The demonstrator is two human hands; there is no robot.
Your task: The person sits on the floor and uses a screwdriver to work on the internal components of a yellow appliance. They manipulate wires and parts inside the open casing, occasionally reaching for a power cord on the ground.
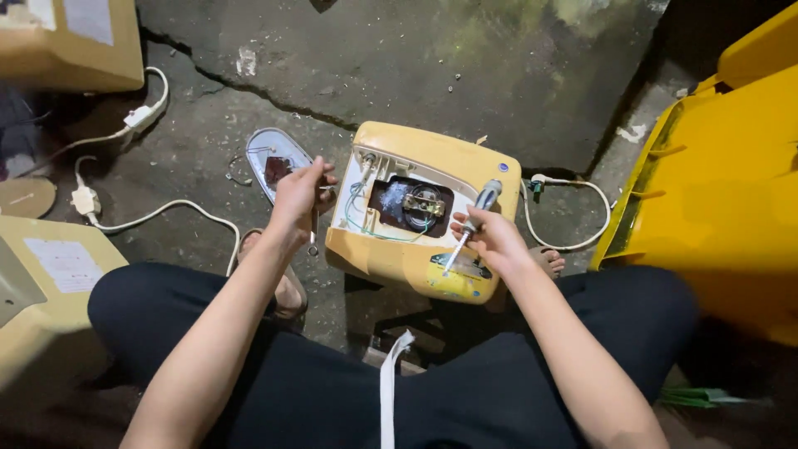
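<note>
A yellow appliance housing [453,154] lies on the concrete floor between my knees, its underside opened so that a dark cavity with wires and a metal part [413,204] shows. My right hand [490,239] grips a screwdriver [472,218] with a grey handle, its shaft pointing down at the housing's front edge. My left hand [301,193] hovers at the housing's left side, fingers pinched on a small metal piece, too small to identify. A white cord [565,212] runs out of the housing's right side.
A large yellow bin [723,191] stands at the right. A sandal [273,162] lies left of the housing. White cables with plugs [133,218] cross the floor at left, near beige casings [50,283] and a cardboard box [75,41].
</note>
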